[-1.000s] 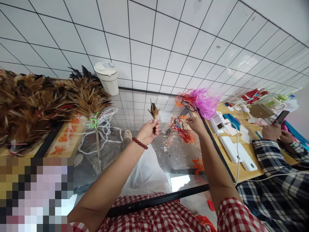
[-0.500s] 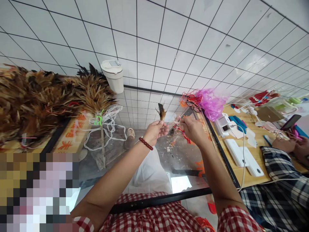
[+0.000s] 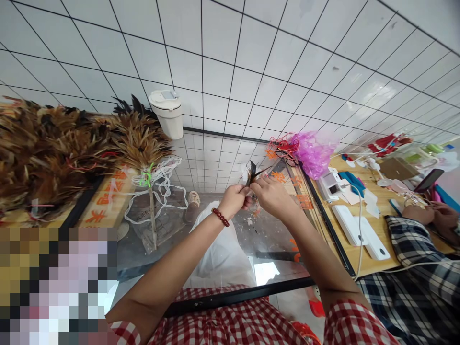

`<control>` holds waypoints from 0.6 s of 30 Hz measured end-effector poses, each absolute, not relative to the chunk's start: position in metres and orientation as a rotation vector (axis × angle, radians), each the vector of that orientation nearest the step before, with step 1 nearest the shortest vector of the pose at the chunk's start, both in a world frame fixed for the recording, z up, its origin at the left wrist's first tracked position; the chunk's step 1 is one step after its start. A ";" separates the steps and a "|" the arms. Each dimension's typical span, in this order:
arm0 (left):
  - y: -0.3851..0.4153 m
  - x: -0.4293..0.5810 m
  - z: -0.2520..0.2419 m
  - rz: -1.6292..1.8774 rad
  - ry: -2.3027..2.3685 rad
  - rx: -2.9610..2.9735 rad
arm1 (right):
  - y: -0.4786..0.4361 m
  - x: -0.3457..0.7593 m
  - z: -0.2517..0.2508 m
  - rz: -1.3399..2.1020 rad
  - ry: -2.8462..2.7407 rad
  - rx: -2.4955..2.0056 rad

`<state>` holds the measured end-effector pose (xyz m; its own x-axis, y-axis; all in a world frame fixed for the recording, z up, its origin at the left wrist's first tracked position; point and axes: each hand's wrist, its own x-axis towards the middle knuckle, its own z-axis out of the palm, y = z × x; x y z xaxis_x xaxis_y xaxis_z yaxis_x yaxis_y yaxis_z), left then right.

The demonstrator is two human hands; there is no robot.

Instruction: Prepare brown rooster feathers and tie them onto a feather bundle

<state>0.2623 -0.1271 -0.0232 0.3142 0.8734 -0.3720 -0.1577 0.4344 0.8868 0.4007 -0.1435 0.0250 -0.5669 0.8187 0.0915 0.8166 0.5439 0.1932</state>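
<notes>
A small bunch of brown and black feathers (image 3: 251, 171) points up from the fingers of my left hand (image 3: 234, 199), which is closed on its base. My right hand (image 3: 270, 197) is brought up against it from the right, its fingers pinched together at the lower part of the feathers. A thin dark strand slants out above the right fingers; what they grip is hidden. Beneath both hands lies a glass tabletop (image 3: 244, 244) strewn with small scraps.
Left of me lie a feather duster (image 3: 143, 143) with white ribbon (image 3: 167, 184) and a large feather pile (image 3: 46, 153). A white lidded bin (image 3: 168, 115) stands by the tiled wall. At right are a pink plastic bag (image 3: 312, 153), white power strips (image 3: 359, 232) and another person's hands (image 3: 427, 215).
My right hand has moved left and meets the feather bunch at my left hand. The bunch has shifted slightly right and lower, its tips now leaning right.
</notes>
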 end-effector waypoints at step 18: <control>-0.132 0.263 -0.016 0.839 0.891 0.666 | -0.149 0.399 -0.019 -2.303 2.362 2.722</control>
<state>0.2632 -0.1320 -0.0164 0.3649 0.8444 -0.3923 -0.3413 0.5133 0.7874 0.3994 -0.1492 -0.0190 0.1538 0.9880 0.0134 0.0117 0.0117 -0.9999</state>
